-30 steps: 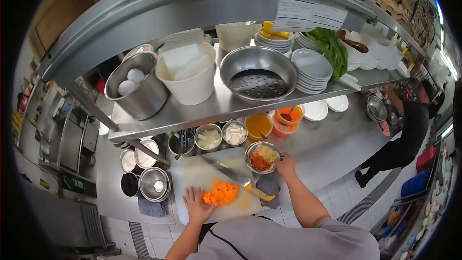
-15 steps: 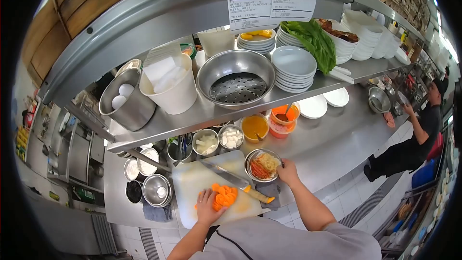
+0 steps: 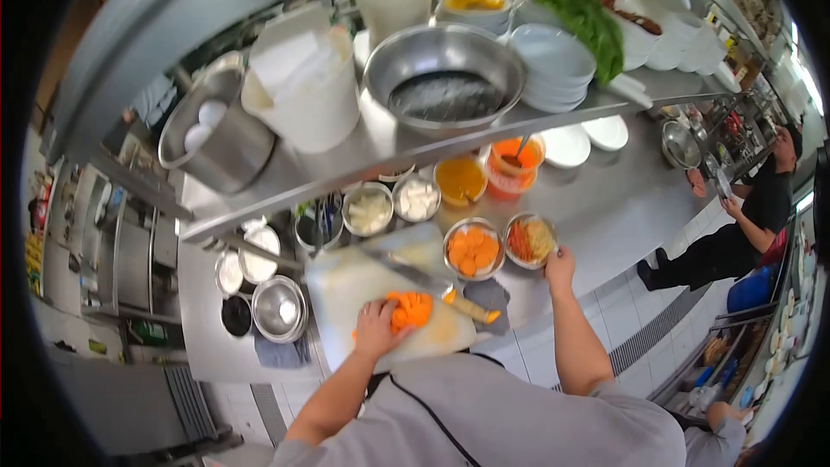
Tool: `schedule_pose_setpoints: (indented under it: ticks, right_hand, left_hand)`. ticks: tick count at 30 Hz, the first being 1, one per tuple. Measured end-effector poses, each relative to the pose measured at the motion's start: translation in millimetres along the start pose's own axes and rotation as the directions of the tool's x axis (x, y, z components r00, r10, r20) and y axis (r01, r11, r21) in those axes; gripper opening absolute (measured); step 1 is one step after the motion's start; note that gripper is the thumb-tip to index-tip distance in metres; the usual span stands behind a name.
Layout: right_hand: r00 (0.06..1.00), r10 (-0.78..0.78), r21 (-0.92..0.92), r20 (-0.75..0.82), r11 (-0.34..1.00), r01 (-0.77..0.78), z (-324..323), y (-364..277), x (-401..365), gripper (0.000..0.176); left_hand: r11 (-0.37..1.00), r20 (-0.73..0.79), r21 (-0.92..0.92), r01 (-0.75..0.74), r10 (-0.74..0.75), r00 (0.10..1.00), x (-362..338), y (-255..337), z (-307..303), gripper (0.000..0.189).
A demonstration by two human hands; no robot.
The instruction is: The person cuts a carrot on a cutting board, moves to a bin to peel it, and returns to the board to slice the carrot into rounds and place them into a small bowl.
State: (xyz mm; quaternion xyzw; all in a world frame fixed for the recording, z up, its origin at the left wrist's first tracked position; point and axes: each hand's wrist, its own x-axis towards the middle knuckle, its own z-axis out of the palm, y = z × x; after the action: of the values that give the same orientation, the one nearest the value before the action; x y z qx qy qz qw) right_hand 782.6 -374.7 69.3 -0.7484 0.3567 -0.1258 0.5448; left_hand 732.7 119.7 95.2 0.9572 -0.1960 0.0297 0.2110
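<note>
My left hand (image 3: 376, 329) is curled around the left side of a bunched pile of carrot slices (image 3: 412, 311) on the white cutting board (image 3: 337, 272). My right hand (image 3: 560, 268) grips the rim of a small metal bowl (image 3: 510, 246) that holds orange strips and pale yellow pieces. Just left of it stands a second metal bowl with round carrot slices (image 3: 473, 249) inside. A knife (image 3: 415, 272) lies across the far part of the board. Near the board's right edge is a tan, orange-tipped piece (image 3: 475, 310), perhaps the knife's handle.
Behind the board stand bowls of white pieces (image 3: 418, 197) and tubs of yellow sauce (image 3: 460, 180) and orange sauce (image 3: 516, 156). Empty metal bowls (image 3: 278, 310) sit at left. Overhead, a shelf (image 3: 389, 140) carries plates and containers. A co-worker (image 3: 761, 199) stands at right.
The bowl in my right hand has moved right, and a bowl of carrot slices now shows where it was. My left hand has bunched the slices on the board. The camera view has shifted.
</note>
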Motion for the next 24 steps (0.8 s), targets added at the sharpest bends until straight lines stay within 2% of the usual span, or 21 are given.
schedule_pose_setpoints:
  ticks: [1,2,3,4,5,6,8,9,10,12,14,16,18,20,21,23,24]
  right_hand:
    - [0.995,0.095,0.027,0.037,0.995,-0.096,-0.4,0.6,-1.2,0.035]
    - [0.981,0.179,0.060,0.070,0.981,-0.183,0.8,0.8,-3.4,0.036]
    - [0.979,0.188,0.045,0.083,0.980,-0.193,2.1,4.3,-10.3,0.036]
    - [0.996,0.026,-0.113,-0.084,0.993,-0.036,2.2,9.7,-19.7,0.039]
    - [0.963,-0.165,-0.290,-0.215,0.952,0.098,2.4,7.9,-33.2,0.043]
    - [0.966,-0.162,-0.299,-0.200,0.949,0.097,2.7,6.3,-50.9,0.043]
    - [0.909,-0.415,-0.254,0.047,0.875,0.413,14.1,-47.7,-124.4,0.054]
    - [0.869,-0.400,-0.218,0.292,0.857,0.467,28.0,-63.7,-153.1,0.054]
    - [0.776,-0.367,-0.167,0.514,0.844,0.509,45.0,-75.2,-179.5,0.055]
    - [0.466,-0.465,-0.143,0.753,0.576,0.805,84.3,-91.9,-214.7,0.061]
    - [0.425,-0.363,-0.196,0.829,0.524,0.829,124.0,-100.0,-235.4,0.073]
    - [0.425,-0.312,-0.226,0.850,0.513,0.828,155.4,-100.0,-239.4,0.071]
    - [0.433,-0.252,-0.263,0.865,0.506,0.822,176.2,-99.0,-243.1,0.069]
    - [0.460,-0.121,-0.294,0.880,0.622,0.726,185.9,-99.2,-243.5,0.058]
    - [0.466,-0.116,-0.302,0.877,0.622,0.723,187.5,-99.2,-242.0,0.058]
    - [0.492,-0.126,-0.257,0.861,0.727,0.637,189.0,-101.7,-240.1,0.050]
    - [0.493,-0.122,-0.259,0.862,0.728,0.634,189.1,-103.0,-237.5,0.050]
  left_hand:
    - [0.999,0.023,-0.009,0.031,-0.031,0.999,-5.2,1.1,-2.2,0.085]
    - [1.000,0.013,-0.025,0.002,-0.001,1.000,-2.9,0.6,-5.4,0.084]
    - [0.999,0.001,-0.037,-0.032,0.032,0.999,-0.1,-0.9,-9.5,0.083]
    - [0.999,0.015,-0.039,-0.013,0.014,1.000,-1.0,2.3,-17.0,0.083]
    - [0.999,-0.005,-0.042,-0.016,0.016,1.000,-2.9,9.9,-27.7,0.084]
    - [0.999,-0.032,-0.044,-0.020,0.019,0.999,-2.1,13.4,-32.9,0.086]
    - [0.999,-0.020,-0.042,0.005,-0.006,1.000,-5.7,11.7,-30.9,0.086]
    - [0.999,-0.006,-0.039,0.008,-0.008,1.000,-9.4,10.5,-30.3,0.086]
    - [0.999,0.004,-0.039,0.015,-0.015,1.000,-10.1,8.4,-28.3,0.086]
    - [0.998,-0.022,-0.054,-0.016,0.015,1.000,-5.0,2.8,-22.4,0.084]
    - [0.997,0.011,-0.058,-0.041,0.041,0.999,0.6,0.3,-20.7,0.080]
    - [0.996,0.042,-0.059,-0.069,0.072,0.997,6.8,-3.8,-18.1,0.075]
    - [0.993,0.028,-0.070,-0.097,0.099,0.995,10.1,-6.4,-12.5,0.062]
    - [0.992,0.075,-0.109,-0.060,0.069,0.995,14.5,-9.7,-15.4,0.056]
    - [0.990,0.116,-0.137,-0.014,0.031,0.993,17.4,-11.1,-16.7,0.049]
    - [0.984,0.111,-0.177,-0.009,0.029,0.993,24.6,-6.5,-26.9,0.047]
    - [0.978,0.103,-0.211,-0.002,0.024,0.994,27.9,-4.9,-31.7,0.045]
